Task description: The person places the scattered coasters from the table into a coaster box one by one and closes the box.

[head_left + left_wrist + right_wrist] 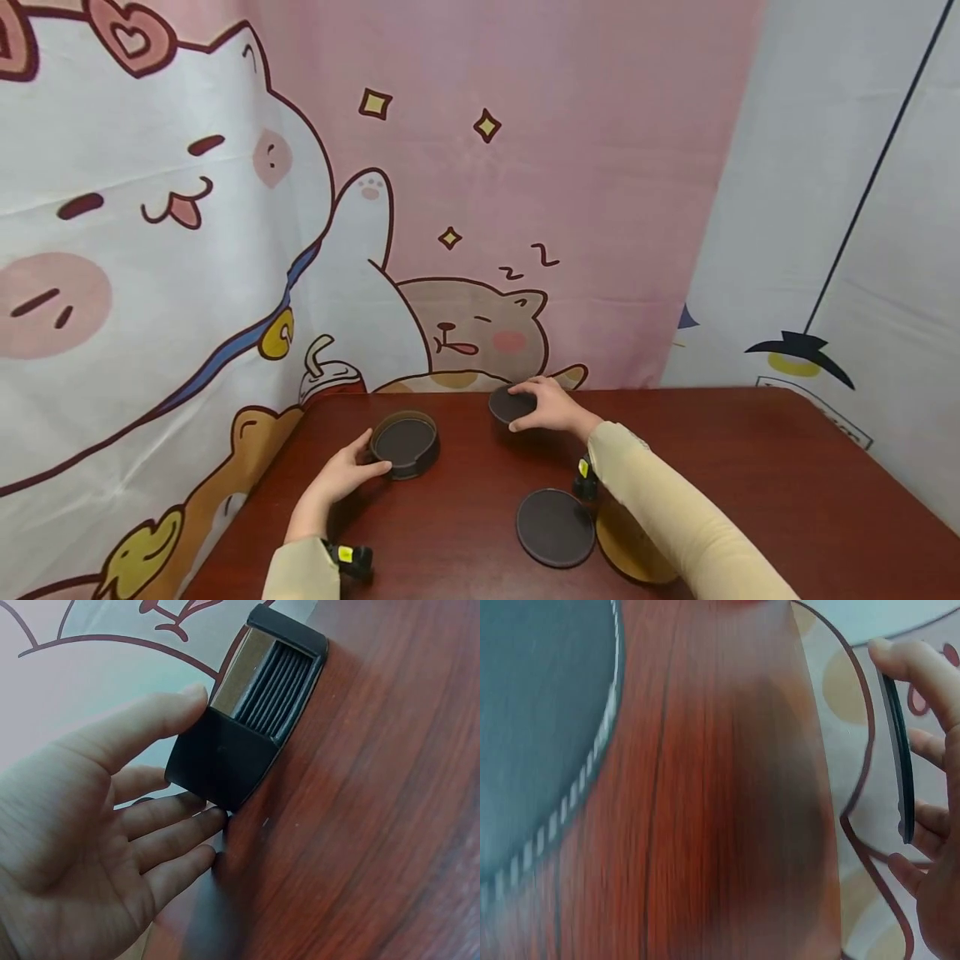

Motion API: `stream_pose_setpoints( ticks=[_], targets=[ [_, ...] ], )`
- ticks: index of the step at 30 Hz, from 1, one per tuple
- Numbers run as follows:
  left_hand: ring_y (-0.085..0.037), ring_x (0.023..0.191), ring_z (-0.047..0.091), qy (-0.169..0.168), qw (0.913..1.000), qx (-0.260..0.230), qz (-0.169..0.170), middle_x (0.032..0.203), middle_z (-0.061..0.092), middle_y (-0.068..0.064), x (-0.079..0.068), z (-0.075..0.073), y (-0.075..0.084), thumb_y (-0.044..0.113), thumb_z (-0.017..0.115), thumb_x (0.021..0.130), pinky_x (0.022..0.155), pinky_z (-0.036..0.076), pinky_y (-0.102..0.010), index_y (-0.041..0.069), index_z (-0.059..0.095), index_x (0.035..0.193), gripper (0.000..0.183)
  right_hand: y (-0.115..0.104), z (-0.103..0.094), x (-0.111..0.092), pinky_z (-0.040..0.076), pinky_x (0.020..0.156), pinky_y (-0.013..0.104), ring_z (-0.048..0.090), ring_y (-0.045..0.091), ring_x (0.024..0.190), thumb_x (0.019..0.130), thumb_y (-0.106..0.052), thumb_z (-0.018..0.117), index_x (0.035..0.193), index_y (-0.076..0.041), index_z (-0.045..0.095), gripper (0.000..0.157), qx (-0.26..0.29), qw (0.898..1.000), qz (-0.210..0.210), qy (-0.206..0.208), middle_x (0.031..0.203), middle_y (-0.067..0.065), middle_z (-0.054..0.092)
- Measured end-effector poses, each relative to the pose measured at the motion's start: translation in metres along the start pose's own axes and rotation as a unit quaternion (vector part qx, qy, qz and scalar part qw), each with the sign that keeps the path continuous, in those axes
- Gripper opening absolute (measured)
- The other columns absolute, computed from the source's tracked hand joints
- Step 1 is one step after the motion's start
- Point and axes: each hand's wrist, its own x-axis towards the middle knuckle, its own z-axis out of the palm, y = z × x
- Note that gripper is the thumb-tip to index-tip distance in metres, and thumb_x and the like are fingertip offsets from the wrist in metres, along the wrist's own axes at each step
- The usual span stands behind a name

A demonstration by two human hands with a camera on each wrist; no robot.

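Right grip point(553, 406), a bare hand, pinches a thin, dark, round coaster-like disc point(510, 403) by its edges: thumb on the near side, fingers on the far side. Disc is off the desk, toward its back edge. Can't tell if it's one disc or two together. Left grip point(341, 475) holds the wall of a round, black, open-topped holder point(221, 761), thumb one side, fingers the other.

Size order: pink-and-white cartoon-print cloth backdrop point(585, 167) behind, then glossy red-brown wood-grain desk point(765, 467). Holder is upright on its left part, brown inside, wall notched; left wrist view shows a stack of dark disc edges point(277, 691) in the notch, below the rim. Flat, nearer the person: a loose black disc point(555, 527) and, just beside it, a brown disc point(633, 546) partly hidden by the cream right sleeve point(667, 492).

Risks, my read: edge-only pinch, so easing the thumb could drop the disc. Tilted, it could snag on the holder rim. Slack left hold: a bump could skid the holder. Low sleeve could drag the brown disc.
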Motion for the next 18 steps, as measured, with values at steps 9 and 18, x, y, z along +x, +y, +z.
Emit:
stream_pose_setpoints(
  ticks=[9,18],
  targets=[
    [-0.041,0.127,0.047,0.003,1.0,-0.001,-0.001,0.144,0.042,-0.028,0.001,0.006,-0.002,0.032,0.077,0.082,0.103,0.036,-0.055,-0.005,0.028,0.149,0.092,-0.021,0.023,0.019,0.041,0.09,0.047,0.042,0.031,0.12,0.064,-0.05,0.084,0.127,-0.024,0.065,0.071,0.004,1.0,-0.009,-0.012,0.137,0.014,0.047],
    [-0.041,0.13,0.044,0.013,0.9999,0.001,-0.001,0.145,0.04,-0.027,0.001,0.003,0.0,0.032,0.077,0.082,0.103,0.035,-0.056,-0.004,0.029,0.15,0.09,-0.048,0.043,0.037,0.04,0.091,0.047,0.041,0.032,0.12,0.065,-0.049,0.083,0.127,-0.024,0.065,0.069,0.006,0.999,-0.045,-0.022,0.137,0.014,0.048]
  ],
)
